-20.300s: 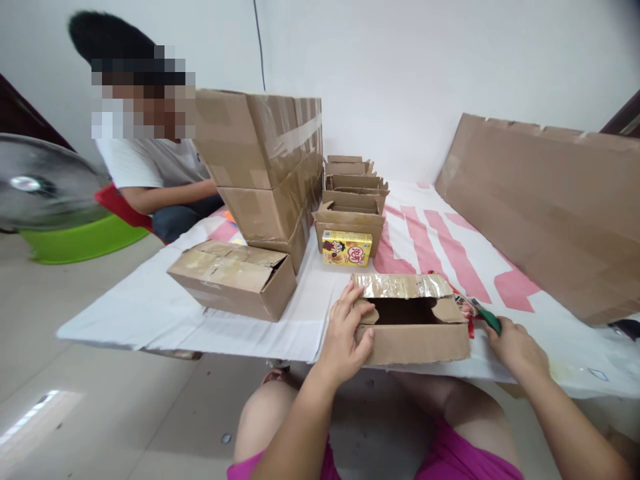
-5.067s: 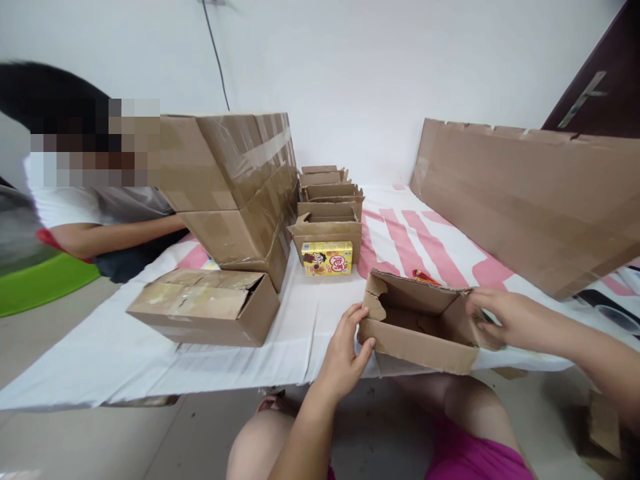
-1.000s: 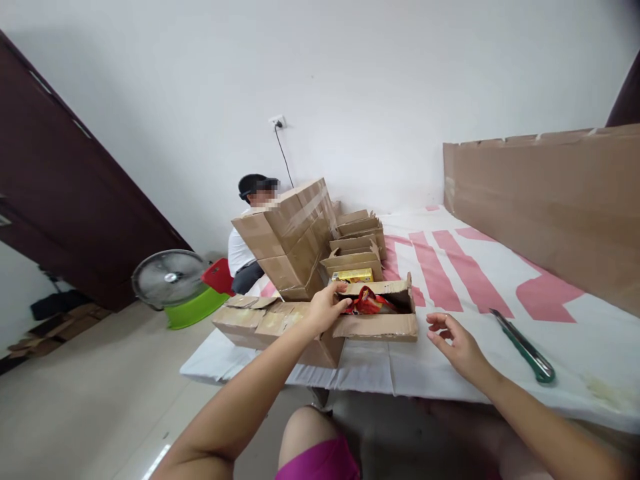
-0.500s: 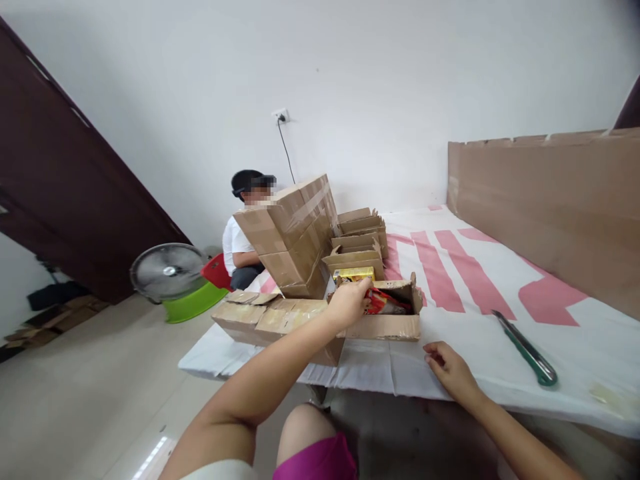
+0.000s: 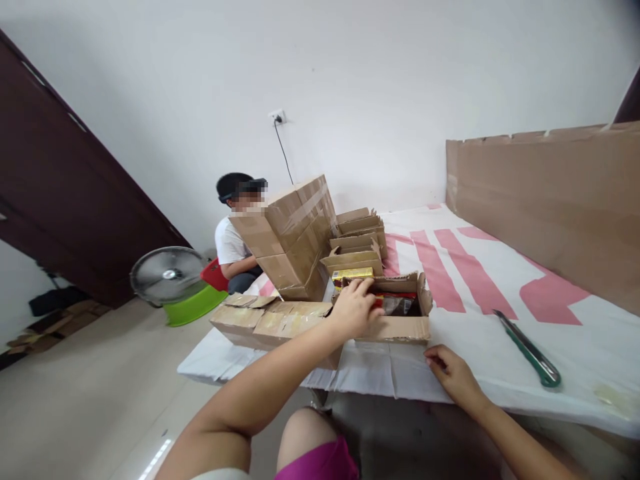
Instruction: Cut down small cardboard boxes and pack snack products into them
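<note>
A small open cardboard box (image 5: pixel 400 328) stands near the front edge of the white and pink sheet (image 5: pixel 450 320). Red snack packets (image 5: pixel 397 303) lie inside it. My left hand (image 5: pixel 355 308) reaches over the box's left rim, fingers curled down onto the packets. My right hand (image 5: pixel 453 375) rests on the sheet just right of the box, fingers loosely curled with nothing visible in them. A green-handled cutter (image 5: pixel 530 350) lies on the sheet to the right, apart from both hands.
A flat taped box (image 5: pixel 270 323) lies left of the open one. Behind stand stacked taped cartons (image 5: pixel 293 233), a row of open small boxes (image 5: pixel 357 243) and a yellow packet (image 5: pixel 353 273). A long cardboard sheet (image 5: pixel 550 200) leans at right. Another person (image 5: pixel 233 243), fan (image 5: pixel 167 275) at left.
My left hand has pushed further down into the open box, flattening the red packets. My right hand has settled on the sheet by the box. The box has shifted slightly right.
</note>
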Demonstrator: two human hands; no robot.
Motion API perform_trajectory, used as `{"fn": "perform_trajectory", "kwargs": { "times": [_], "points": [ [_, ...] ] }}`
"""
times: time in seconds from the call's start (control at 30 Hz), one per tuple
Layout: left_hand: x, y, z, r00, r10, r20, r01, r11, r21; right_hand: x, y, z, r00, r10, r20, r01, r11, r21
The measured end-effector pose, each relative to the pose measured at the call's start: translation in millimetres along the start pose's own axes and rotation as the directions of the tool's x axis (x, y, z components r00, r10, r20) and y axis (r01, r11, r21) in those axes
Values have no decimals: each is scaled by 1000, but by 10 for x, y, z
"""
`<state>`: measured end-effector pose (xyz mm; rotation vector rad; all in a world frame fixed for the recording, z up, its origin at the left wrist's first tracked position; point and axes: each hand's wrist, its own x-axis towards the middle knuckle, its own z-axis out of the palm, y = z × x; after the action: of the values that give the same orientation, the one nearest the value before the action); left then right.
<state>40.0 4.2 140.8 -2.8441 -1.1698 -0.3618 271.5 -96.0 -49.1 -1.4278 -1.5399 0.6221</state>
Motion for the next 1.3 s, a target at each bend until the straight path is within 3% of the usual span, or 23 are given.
{"fn": "perform_trajectory", "kwargs": {
  "times": [0.1,0.2,0.37,0.5,0.8,1.07,1.3],
  "points": [
    [-7,241,56,970,169,176,-192,974,119,-6,12,-1,1000,-4,11,4,1000,-8],
    [99,296,171,936,128,329,-199,961,192,-12,0,-12,1000,-11,21,12,1000,-19],
    [396,48,183,967,-27,254,-48,958,284,-21,-60,-33,999,-34,40,36,999,-34],
    [526,-84,153,968,-135,213,59,942,329,-27,-54,-21,998,-40,46,42,998,-39],
    [736,-238,327,960,-183,213,98,929,357,-45,24,1,995,-55,86,59,997,-49],
    [955,-743,414,953,-245,179,151,895,419,-59,3,1,995,-51,85,55,997,-53],
    [1250,-1171,531,918,-374,135,274,841,466,-66,-20,12,994,-80,80,84,995,-56]
  ]
}}
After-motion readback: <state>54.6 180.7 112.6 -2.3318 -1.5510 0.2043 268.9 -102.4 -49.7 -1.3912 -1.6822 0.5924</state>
